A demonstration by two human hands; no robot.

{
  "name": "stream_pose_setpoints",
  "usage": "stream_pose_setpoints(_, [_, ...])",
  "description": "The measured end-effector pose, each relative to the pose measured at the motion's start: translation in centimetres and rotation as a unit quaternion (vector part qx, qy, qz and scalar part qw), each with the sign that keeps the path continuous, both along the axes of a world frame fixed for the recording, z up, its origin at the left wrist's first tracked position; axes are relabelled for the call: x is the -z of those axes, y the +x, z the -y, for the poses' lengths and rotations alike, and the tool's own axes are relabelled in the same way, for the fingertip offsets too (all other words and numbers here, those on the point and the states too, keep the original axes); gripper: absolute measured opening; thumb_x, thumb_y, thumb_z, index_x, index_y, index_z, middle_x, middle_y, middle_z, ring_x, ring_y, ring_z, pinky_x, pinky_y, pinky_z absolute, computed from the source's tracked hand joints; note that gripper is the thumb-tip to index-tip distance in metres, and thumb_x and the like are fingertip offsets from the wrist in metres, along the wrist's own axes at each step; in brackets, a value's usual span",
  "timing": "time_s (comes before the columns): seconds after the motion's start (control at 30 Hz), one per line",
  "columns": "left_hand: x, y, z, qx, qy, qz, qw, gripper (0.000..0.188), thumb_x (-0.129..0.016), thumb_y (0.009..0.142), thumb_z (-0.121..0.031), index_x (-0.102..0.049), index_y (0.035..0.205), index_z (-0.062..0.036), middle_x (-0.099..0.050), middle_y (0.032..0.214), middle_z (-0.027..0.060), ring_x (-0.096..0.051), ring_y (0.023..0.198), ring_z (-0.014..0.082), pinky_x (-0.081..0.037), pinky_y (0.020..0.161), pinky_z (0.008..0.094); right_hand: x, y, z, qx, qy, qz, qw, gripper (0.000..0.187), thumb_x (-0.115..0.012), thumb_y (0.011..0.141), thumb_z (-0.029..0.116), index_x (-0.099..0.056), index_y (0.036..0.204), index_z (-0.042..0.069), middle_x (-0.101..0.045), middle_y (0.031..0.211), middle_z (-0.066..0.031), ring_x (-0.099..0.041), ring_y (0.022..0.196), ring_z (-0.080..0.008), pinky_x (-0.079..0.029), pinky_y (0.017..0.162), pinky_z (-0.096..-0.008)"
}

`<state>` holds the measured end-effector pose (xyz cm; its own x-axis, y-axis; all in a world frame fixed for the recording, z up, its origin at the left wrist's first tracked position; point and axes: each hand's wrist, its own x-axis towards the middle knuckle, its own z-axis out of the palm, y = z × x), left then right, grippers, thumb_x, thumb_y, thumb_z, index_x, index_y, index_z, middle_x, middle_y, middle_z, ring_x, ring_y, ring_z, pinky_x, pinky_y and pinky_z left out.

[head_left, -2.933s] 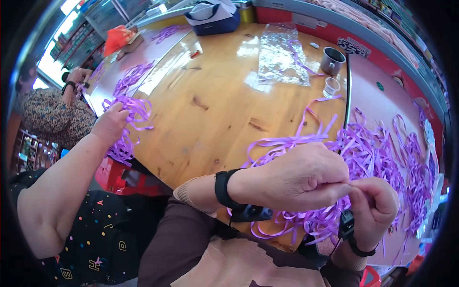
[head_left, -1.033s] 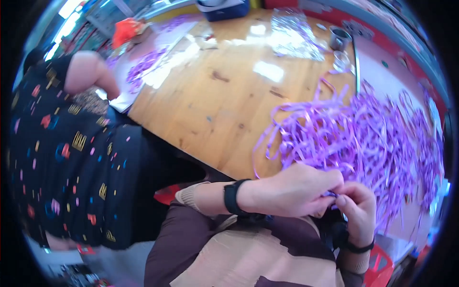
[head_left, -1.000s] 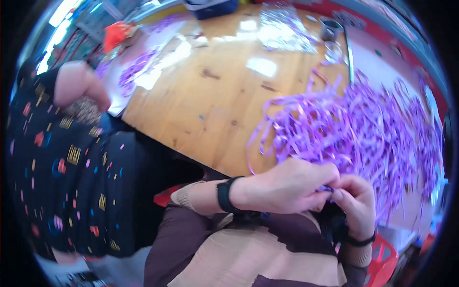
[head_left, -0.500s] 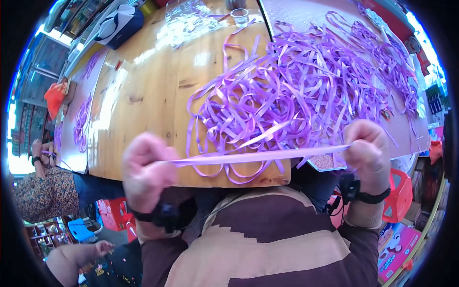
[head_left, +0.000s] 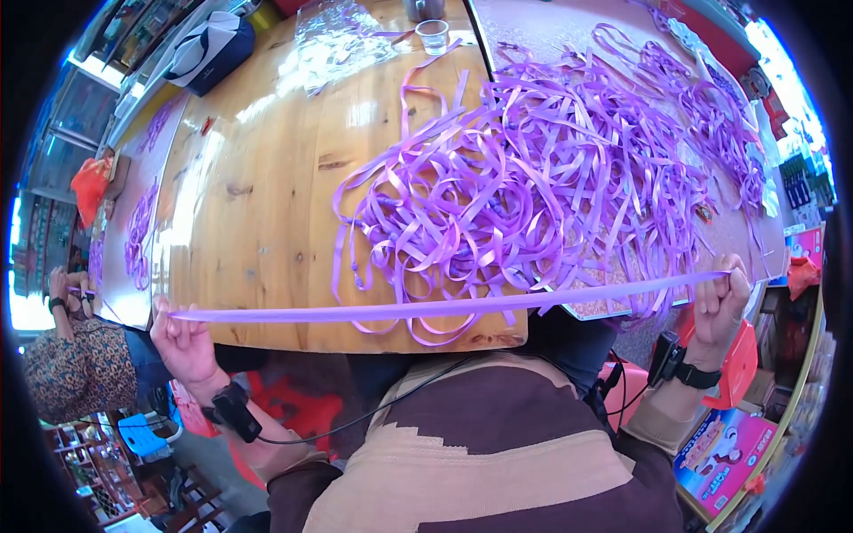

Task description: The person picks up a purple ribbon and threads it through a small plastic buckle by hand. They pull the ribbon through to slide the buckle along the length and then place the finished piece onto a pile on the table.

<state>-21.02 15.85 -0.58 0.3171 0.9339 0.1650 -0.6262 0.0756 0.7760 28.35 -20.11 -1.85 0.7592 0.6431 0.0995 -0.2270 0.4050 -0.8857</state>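
A purple ribbon strap (head_left: pixel 444 306) is stretched nearly straight between my two hands, across the near edge of the table. My left hand (head_left: pixel 184 342) grips its left end with the fingers curled closed. At the other end my right hand (head_left: pixel 721 300) is closed round the strap, a little higher. Beyond the strap lies a large tangled heap of purple straps (head_left: pixel 533 186), covering the right half of the wooden table (head_left: pixel 258 195) and the paler table beside it. Both wrists wear dark bands with a small black device.
A clear plastic cup (head_left: pixel 433 37) and clear plastic bags (head_left: pixel 342 44) stand at the back. A dark blue and white bag (head_left: pixel 213 53) is at the far left. Another person (head_left: pixel 75 364) sits at the left with more straps. Red stools (head_left: pixel 733 364) stand below the table edge.
My hands have moved far apart, the left one outward to the left and the right one to the right. The strap between them now spans a much longer stretch.
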Motion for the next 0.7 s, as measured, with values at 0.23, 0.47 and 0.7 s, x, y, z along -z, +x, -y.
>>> stream_pose_setpoints(0.23, [1.0,3.8,3.0,0.077,0.043,0.124,0.988,0.016,-0.046,0.083,-0.002,-0.047,0.099,-0.0001,-0.045,0.068,-0.0006,-0.038,0.052,0.0053,-0.033,0.060,0.0248,0.5,1.0,-1.1,0.183,0.134,-0.076,0.971,0.022,-0.045,0.086,0.013,-0.046,0.103,0.000,-0.055,0.091,-0.0095,-0.057,0.088,-0.0194,-0.046,0.074,-0.0295])
stream_pose_setpoints(0.47, [1.3,4.9,4.4,0.098,0.092,0.109,0.985,0.018,-0.058,0.080,-0.010,-0.050,0.096,-0.0049,-0.052,0.071,-0.0008,-0.041,0.055,0.0067,-0.030,0.056,0.0242,1.5,4.2,0.9,-0.130,0.410,-0.239,0.871,0.012,-0.040,0.082,-0.005,-0.045,0.093,-0.001,-0.048,0.086,-0.0086,-0.050,0.081,-0.0179,-0.039,0.061,-0.0224])
stream_pose_setpoints(0.7, [0.8,8.7,5.0,-0.072,0.021,0.096,0.992,0.018,-0.051,0.085,-0.027,-0.052,0.096,-0.0124,-0.058,0.100,0.0030,-0.053,0.079,0.0153,-0.037,0.088,0.0398,2.1,5.3,1.9,0.053,0.295,-0.306,0.904,0.012,-0.044,0.080,-0.008,-0.041,0.078,0.003,-0.038,0.072,-0.0027,-0.040,0.064,-0.0114,-0.031,0.052,-0.0198])
